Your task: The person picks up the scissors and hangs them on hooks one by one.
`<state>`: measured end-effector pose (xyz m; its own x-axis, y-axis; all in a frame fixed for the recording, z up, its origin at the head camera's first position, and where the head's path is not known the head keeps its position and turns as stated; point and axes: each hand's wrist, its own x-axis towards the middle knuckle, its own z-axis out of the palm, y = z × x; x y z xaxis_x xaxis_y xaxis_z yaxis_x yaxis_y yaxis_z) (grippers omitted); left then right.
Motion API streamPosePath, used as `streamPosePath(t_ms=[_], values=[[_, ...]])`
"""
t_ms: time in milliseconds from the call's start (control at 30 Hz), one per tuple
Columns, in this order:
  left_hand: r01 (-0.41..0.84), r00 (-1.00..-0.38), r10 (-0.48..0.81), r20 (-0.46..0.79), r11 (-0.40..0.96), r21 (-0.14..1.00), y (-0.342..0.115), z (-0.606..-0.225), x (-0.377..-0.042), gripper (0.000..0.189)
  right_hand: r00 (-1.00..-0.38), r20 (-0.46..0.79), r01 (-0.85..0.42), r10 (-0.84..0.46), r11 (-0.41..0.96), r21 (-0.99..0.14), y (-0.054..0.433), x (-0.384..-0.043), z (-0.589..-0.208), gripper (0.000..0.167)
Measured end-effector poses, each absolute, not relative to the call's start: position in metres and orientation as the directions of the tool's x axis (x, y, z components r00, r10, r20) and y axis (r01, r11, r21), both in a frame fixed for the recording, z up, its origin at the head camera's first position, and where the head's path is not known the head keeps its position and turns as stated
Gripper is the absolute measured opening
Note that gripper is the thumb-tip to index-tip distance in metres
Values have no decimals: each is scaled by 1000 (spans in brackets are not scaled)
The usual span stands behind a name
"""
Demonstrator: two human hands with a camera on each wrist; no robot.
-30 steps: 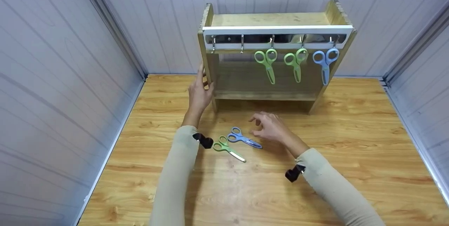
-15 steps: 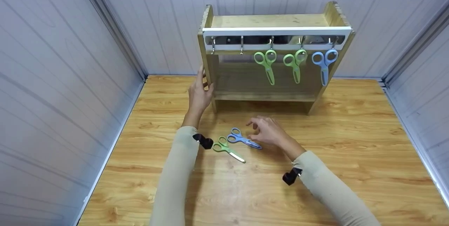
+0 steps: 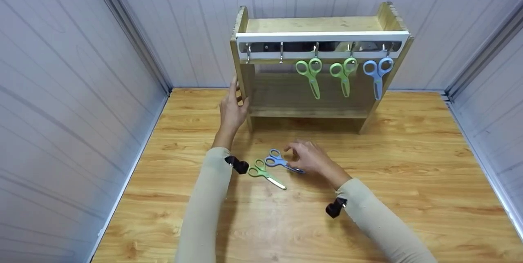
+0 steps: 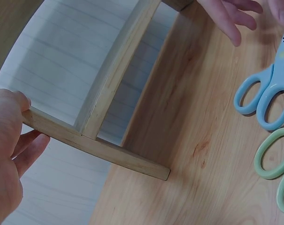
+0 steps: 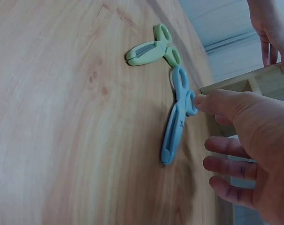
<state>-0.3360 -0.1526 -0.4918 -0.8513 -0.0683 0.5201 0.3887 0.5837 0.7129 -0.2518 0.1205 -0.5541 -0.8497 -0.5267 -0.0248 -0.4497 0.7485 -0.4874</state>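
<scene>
My left hand (image 3: 233,110) grips the left side panel (image 4: 132,161) of a small wooden shelf, thumb on one face and fingers on the other. On the floor in front lie blue scissors (image 5: 178,112) and, nearer to me, green scissors (image 3: 261,170), both with their handles to the left. Over the blue pair is my right hand (image 3: 309,157), fingers loosely bent and apart. In the right wrist view its thumb tip overlaps the edge of a blue handle loop; its other fingers hold nothing.
A white hook rail (image 3: 298,35) runs across the shelf's top front. Two green scissors (image 3: 312,77) and one blue pair (image 3: 378,76) hang from its right-hand hooks. The two left hooks (image 3: 281,52) bear nothing. Pale panel walls (image 3: 81,71) stand around the wood-grain surface.
My right hand has moved left and a little towards me, from beside the blue scissors to over them. My left hand keeps its place on the shelf panel.
</scene>
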Motion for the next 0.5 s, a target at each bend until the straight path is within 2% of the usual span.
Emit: streamPosePath(t_ms=[500], values=[[347,-877,-72,475,590,729,-151,-489,-334,75,-859,-27,-443,-512,767,-464,117,-247,-567,36]])
